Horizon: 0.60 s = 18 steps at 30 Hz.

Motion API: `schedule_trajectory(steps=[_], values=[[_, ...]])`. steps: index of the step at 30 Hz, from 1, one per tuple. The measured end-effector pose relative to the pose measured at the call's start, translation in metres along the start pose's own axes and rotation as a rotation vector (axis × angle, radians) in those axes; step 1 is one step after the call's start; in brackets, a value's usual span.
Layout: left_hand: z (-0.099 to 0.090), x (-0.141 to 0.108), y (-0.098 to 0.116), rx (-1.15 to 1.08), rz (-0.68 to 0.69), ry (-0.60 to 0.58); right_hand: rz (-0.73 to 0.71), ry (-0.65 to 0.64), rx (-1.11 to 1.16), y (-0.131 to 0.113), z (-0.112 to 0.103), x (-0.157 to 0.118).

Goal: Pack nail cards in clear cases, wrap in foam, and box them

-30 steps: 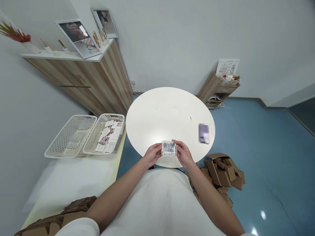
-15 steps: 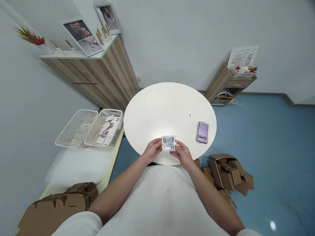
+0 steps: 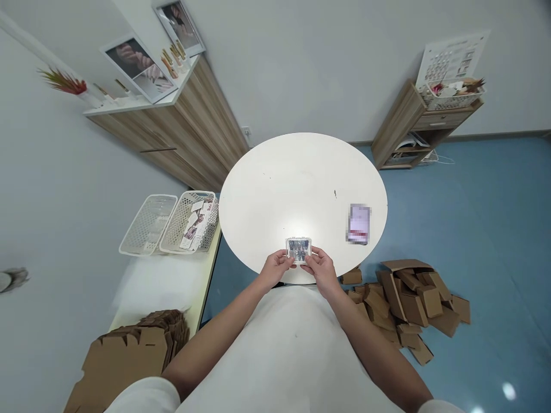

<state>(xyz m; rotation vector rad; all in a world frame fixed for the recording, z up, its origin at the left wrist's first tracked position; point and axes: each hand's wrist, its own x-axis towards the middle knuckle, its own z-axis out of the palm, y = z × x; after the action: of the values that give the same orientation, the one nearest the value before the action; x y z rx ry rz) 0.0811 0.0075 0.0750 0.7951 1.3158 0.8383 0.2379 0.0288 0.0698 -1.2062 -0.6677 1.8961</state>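
Head view: the left hand (image 3: 275, 269) and right hand (image 3: 322, 268) pinch the near corners of a small clear case (image 3: 298, 250) — both closed on it — over the near edge of the round white table (image 3: 301, 183), its long axis running left-right, its top face up.

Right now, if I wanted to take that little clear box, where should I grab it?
Probably by the far short edge of the little clear box, coming from across the round table. It is flat and small, and the left hand and right hand already pinch its near corners, so only the far edge and top are free.
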Motion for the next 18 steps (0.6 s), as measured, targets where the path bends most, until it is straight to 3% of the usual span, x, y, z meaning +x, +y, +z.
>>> schedule_trajectory(steps=[9, 14, 18], values=[[0.0, 0.01, -0.003, 0.103, 0.053, -0.058, -0.038, 0.018, -0.068, -0.001, -0.014, 0.006], [0.004, 0.012, -0.018, 0.209, 0.002, -0.001, 0.034, 0.067, -0.151, 0.01, -0.02, 0.013], [0.001, 0.008, -0.025, 0.143, -0.021, 0.012, 0.067, 0.046, -0.153, 0.017, -0.017, 0.017]])
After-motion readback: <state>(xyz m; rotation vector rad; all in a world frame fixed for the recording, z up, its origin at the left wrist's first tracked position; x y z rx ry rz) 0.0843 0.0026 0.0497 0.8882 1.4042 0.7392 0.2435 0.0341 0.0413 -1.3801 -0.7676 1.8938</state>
